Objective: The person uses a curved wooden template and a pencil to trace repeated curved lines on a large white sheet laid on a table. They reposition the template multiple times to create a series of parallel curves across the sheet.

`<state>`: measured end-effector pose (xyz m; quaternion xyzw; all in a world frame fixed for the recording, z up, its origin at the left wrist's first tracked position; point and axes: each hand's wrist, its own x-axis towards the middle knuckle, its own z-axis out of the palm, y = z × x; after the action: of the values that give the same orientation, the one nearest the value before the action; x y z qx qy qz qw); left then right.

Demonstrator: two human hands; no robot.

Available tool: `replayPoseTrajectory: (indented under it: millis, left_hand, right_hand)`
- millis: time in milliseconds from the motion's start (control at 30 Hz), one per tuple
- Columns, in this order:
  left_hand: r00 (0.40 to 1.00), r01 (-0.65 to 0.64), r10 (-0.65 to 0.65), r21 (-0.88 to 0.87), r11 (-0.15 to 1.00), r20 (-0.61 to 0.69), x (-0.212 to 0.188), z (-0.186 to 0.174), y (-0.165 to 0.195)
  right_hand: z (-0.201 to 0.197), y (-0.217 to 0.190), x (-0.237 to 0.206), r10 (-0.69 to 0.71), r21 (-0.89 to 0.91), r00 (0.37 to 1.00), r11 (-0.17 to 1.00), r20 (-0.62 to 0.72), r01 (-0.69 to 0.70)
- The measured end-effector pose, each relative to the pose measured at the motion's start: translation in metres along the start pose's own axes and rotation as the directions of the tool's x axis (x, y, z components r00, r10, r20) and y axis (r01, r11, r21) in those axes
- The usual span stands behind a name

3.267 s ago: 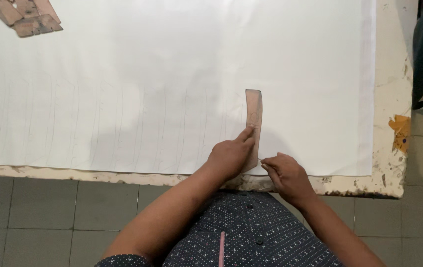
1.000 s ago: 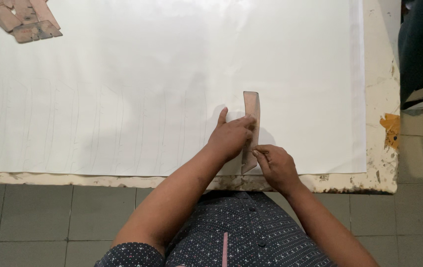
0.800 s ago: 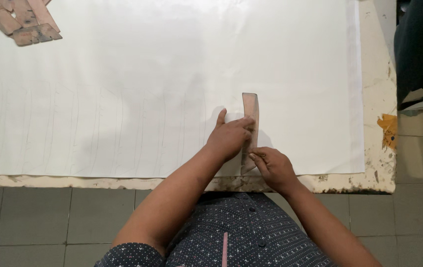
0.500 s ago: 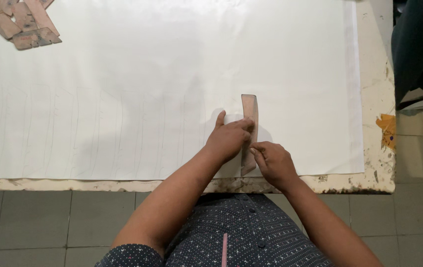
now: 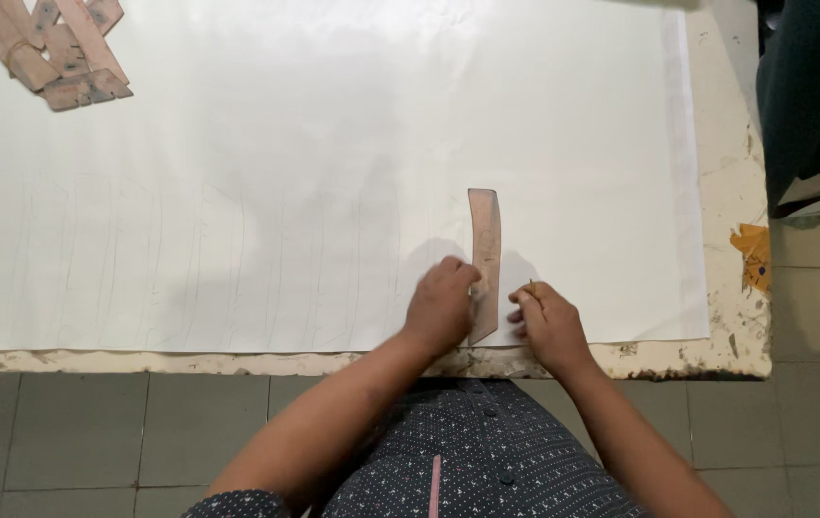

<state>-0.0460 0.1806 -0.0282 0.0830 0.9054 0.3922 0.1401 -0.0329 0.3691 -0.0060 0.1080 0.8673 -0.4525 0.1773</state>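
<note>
Nearest the body, the left hand (image 5: pixel 441 307) presses flat, fingers together, on the lower part of a narrow, slightly curved tan cardboard template strip (image 5: pixel 485 254). The strip lies upright on a large white paper sheet (image 5: pixel 333 144), near the sheet's front edge. Just right of the strip, the right hand (image 5: pixel 546 321) has its fingers pinched on a thin pencil-like stick (image 5: pixel 531 287), tip at the strip's edge. The sheet covers a worn, paint-chipped white table (image 5: pixel 726 317). Far left, a pile of similar tan cardboard pieces (image 5: pixel 55 48) rests on the sheet.
</note>
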Motion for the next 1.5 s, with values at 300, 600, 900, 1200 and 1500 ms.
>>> replayPoseTrajectory:
  millis: [300, 600, 900, 1200, 1500]
  left_hand:
    - [0.982, 0.181, -0.189, -0.262, 0.948, -0.008, -0.003, 0.023, 0.031]
    - [0.796, -0.446, 0.5, 0.227, 0.866, -0.341, 0.02, -0.012, 0.041]
    - [0.993, -0.071, 0.039, 0.288, 0.955, 0.115, 0.019, 0.011, 0.029]
    - [0.999, -0.017, 0.008, 0.227, 0.974, 0.04, 0.02, 0.016, 0.026]
    - [1.0, -0.029, 0.026, 0.227, 0.973, 0.016, 0.019, 0.015, 0.028]
  right_hand:
    - [-0.005, 0.047, -0.019, 0.273, 0.543, 0.942, 0.769, 0.197, -0.336]
    - [-0.078, 0.087, -0.022, 0.109, 0.774, 0.947, 0.552, 0.302, -0.31]
    - [-0.032, 0.058, 0.0, 0.084, 0.21, 0.992, 0.976, -0.096, -0.062]
    - [-0.025, 0.058, -0.006, -0.03, -0.03, 0.984, 0.999, -0.177, 0.025]
    - [-0.028, 0.067, -0.002, -0.066, -0.075, 0.99, 0.996, -0.124, 0.057]
